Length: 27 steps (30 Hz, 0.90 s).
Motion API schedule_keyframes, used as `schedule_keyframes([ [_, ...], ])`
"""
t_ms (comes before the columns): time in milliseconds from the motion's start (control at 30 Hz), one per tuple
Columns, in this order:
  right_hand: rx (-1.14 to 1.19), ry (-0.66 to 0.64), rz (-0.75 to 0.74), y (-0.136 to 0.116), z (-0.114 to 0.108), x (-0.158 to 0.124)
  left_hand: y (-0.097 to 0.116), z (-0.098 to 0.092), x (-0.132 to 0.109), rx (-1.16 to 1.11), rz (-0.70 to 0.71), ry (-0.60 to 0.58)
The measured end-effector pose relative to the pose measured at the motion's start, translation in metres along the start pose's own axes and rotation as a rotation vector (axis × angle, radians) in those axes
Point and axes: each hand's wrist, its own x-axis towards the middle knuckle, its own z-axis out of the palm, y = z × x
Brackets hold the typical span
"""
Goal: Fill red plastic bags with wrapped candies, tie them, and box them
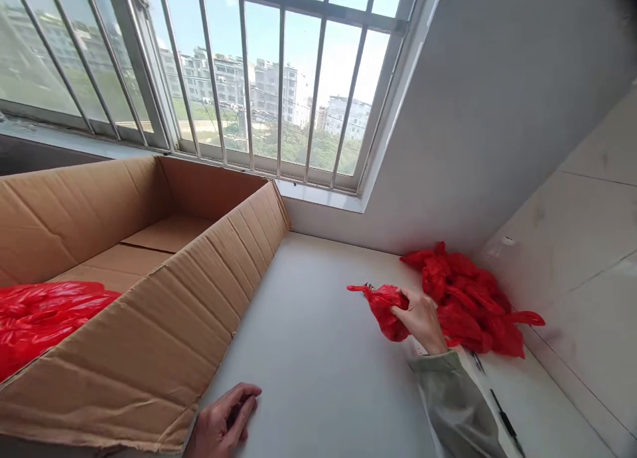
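Observation:
My right hand (419,317) is wrapped round a small, filled red plastic bag (388,312), holding it on or just above the white tabletop (318,352). The bag's twisted end points left, and its contents are hidden. Right beside that hand lies a pile of similar red plastic bags (462,292) against the wall. My left hand (226,418) rests at the table's near side, by the corner of a cardboard box (199,312). Its fingers are curled in towards the thumb, and nothing shows in them.
More red plastic (50,312) lies inside the box at the left. A black pen (505,418) and another slim dark item (476,362) lie by my right sleeve. A barred window (269,79) is behind the box, and a tiled wall (582,272) bounds the right side.

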Motion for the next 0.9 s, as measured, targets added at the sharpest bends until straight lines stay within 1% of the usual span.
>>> schedule_keyframes([
  [33,0.033,0.000,-0.045,-0.013,0.003,-0.010,0.002,0.000,0.000,0.016,0.005,-0.002],
  [100,0.080,0.027,-0.111,-0.042,0.016,-0.031,0.005,0.001,-0.001,0.037,0.014,-0.006],
  [200,0.115,0.088,-0.180,-0.083,0.046,-0.065,0.012,0.002,-0.004,0.051,0.009,0.006],
  [233,0.126,0.091,-0.219,-0.094,0.056,-0.078,0.015,0.003,-0.005,0.040,0.007,0.016],
  [300,0.180,0.112,-0.344,-0.109,0.072,-0.104,0.020,0.004,-0.008,-0.008,0.016,0.064],
  [367,0.275,0.185,-0.491,-0.113,0.078,-0.127,0.027,0.008,-0.011,-0.029,0.066,0.165],
  [400,0.326,0.230,-0.554,-0.112,0.078,-0.136,0.032,0.010,-0.013,-0.010,0.117,0.222],
  [467,0.407,0.299,-0.627,-0.104,0.075,-0.146,0.042,0.016,-0.016,0.070,0.276,0.298],
  [500,0.437,0.324,-0.631,-0.098,0.073,-0.148,0.048,0.020,-0.016,0.126,0.379,0.297],
  [533,0.465,0.349,-0.602,-0.093,0.072,-0.149,0.054,0.025,-0.016,0.186,0.487,0.271],
  [567,0.491,0.369,-0.540,-0.088,0.072,-0.147,0.060,0.030,-0.016,0.246,0.586,0.233],
  [600,0.519,0.377,-0.455,-0.083,0.072,-0.145,0.066,0.036,-0.014,0.299,0.661,0.198],
  [633,0.549,0.367,-0.361,-0.080,0.074,-0.142,0.071,0.042,-0.012,0.335,0.692,0.175],
  [667,0.585,0.337,-0.270,-0.077,0.076,-0.140,0.075,0.048,-0.010,0.349,0.672,0.170],
  [700,0.624,0.295,-0.194,-0.076,0.078,-0.137,0.078,0.054,-0.008,0.336,0.602,0.182],
  [767,0.706,0.204,-0.099,-0.077,0.082,-0.131,0.079,0.064,-0.003,0.220,0.359,0.202],
  [833,0.774,0.131,-0.049,-0.083,0.084,-0.127,0.077,0.069,0.002,0.083,0.150,0.181],
  [867,0.795,0.085,-0.042,-0.086,0.085,-0.125,0.075,0.069,0.004,0.034,0.092,0.164],
  [900,0.809,0.037,-0.046,-0.090,0.085,-0.124,0.073,0.068,0.007,0.002,0.063,0.147],
])
